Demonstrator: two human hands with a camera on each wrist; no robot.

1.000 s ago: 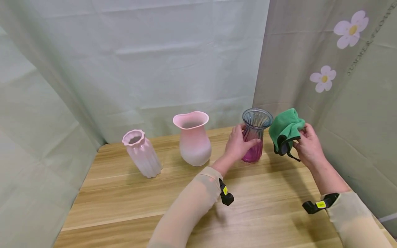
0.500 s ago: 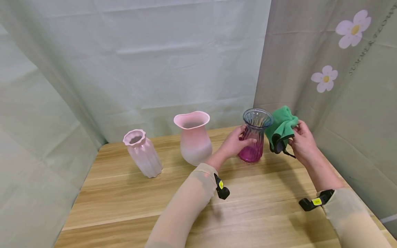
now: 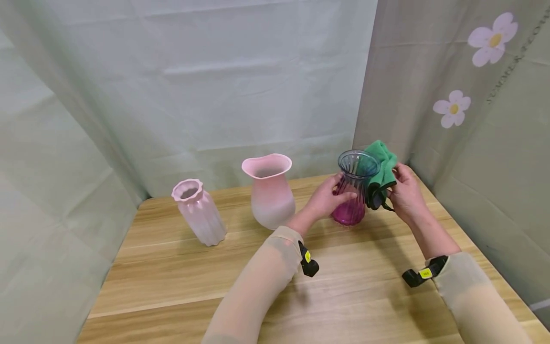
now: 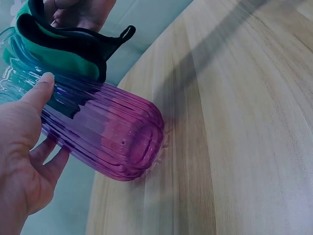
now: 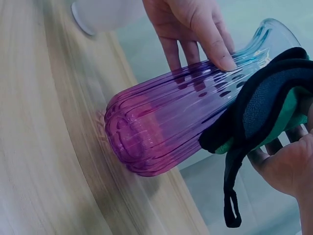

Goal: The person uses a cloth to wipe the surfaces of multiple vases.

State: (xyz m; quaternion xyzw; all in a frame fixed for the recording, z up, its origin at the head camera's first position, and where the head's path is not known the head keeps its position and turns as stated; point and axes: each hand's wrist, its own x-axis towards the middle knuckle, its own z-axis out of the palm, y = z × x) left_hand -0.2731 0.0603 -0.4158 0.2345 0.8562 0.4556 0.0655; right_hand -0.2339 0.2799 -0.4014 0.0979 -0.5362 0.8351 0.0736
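Observation:
My left hand [image 3: 325, 197] grips the ribbed glass vase [image 3: 351, 208] around its middle, thumb at the front and fingers behind. The glass fades from blue at the flared rim to magenta at the base, and it stands upright on the table. In my right hand [image 3: 408, 193] is a green cloth mitt [image 3: 384, 160] with black trim and a hanging loop, pinched at its edge. The mitt lies up against the vase's right side, just below the rim. Seen from the right wrist, its black-edged opening [image 5: 261, 110] overlaps the vase; some fingers are hidden behind it.
A pink-and-white vase [image 3: 271, 203] with a wavy flared mouth stands left of the glass one. Farther left, a fluted pale pink vase [image 3: 199, 215] sits on the wooden table [image 3: 172, 286]. Curtains [image 3: 240, 86] hang close behind and on both sides.
My right hand has moved left with the mitt, from beside the glass vase to against its side. The left hand's grip shifted slightly early on; the other vases have stayed put.

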